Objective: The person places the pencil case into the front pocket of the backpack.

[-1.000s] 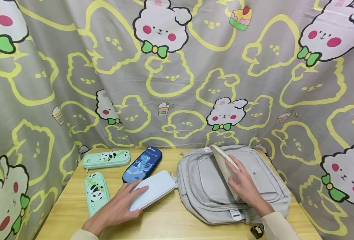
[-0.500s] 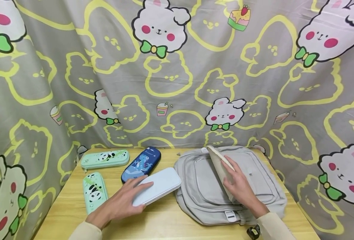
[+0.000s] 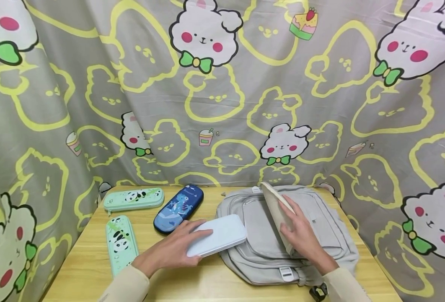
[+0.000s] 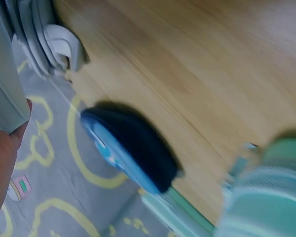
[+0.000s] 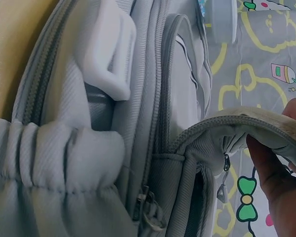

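Note:
My left hand (image 3: 177, 247) grips a pale blue pencil case (image 3: 222, 235) by its near left end, thumb along the near side. The case's far end overlaps the left edge of a grey backpack (image 3: 237, 262) that lies flat on the table. In the left wrist view, part of the pale case (image 4: 5, 84) shows at the upper left. My right hand (image 3: 301, 235) pinches the edge of the backpack's front pocket flap (image 3: 277, 209) and holds it raised. The right wrist view shows the flap (image 5: 237, 121) curved back, with its zipper edge between thumb and fingers.
A dark blue dinosaur pencil case (image 3: 179, 208) lies left of the backpack. Two mint green panda cases, one crosswise (image 3: 133, 199) and one lengthwise (image 3: 120, 247), are at the table's left. A small black object (image 3: 318, 291) sits by the right sleeve. Patterned curtains (image 3: 222, 105) surround the table.
My left hand has carried the pale blue pencil case rightward, from beside the backpack to over its left edge. The right hand keeps the flap raised, with little movement.

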`<state>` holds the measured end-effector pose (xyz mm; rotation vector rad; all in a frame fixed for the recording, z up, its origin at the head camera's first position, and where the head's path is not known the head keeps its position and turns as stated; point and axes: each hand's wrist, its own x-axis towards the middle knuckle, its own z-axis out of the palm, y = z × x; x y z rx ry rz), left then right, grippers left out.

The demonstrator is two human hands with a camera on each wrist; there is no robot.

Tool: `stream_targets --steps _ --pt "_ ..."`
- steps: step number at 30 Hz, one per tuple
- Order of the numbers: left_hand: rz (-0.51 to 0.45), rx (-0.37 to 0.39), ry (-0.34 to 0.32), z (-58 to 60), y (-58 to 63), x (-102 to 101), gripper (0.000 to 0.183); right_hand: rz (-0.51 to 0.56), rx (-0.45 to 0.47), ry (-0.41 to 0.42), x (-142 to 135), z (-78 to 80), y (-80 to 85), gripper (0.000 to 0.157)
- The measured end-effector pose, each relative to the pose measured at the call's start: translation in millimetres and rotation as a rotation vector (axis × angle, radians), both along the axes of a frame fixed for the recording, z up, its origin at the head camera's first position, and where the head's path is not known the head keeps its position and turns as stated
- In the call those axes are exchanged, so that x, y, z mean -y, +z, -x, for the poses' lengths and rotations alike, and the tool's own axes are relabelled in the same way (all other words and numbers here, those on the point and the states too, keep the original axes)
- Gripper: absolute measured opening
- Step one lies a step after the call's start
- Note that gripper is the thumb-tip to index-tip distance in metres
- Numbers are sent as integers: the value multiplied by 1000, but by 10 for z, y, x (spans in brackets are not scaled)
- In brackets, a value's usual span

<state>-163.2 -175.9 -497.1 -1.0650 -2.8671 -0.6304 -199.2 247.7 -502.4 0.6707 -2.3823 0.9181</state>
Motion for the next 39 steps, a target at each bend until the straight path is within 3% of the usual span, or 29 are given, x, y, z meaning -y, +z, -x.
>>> stream_targets --steps 7,17,25,39 --pt "26 -19 -53 100 20 -198 77 14 -6 -2 -8 -19 54 76" --pt "37 23 -105 223 44 -445 75 39 7 -8 -34 -35 81 75" --pt "60 1 -164 325 7 -734 75 39 9 -2 -53 -41 94 77" --pt "100 22 -195 422 -95 -1108 74 39 23 -4 -89 -24 78 75"
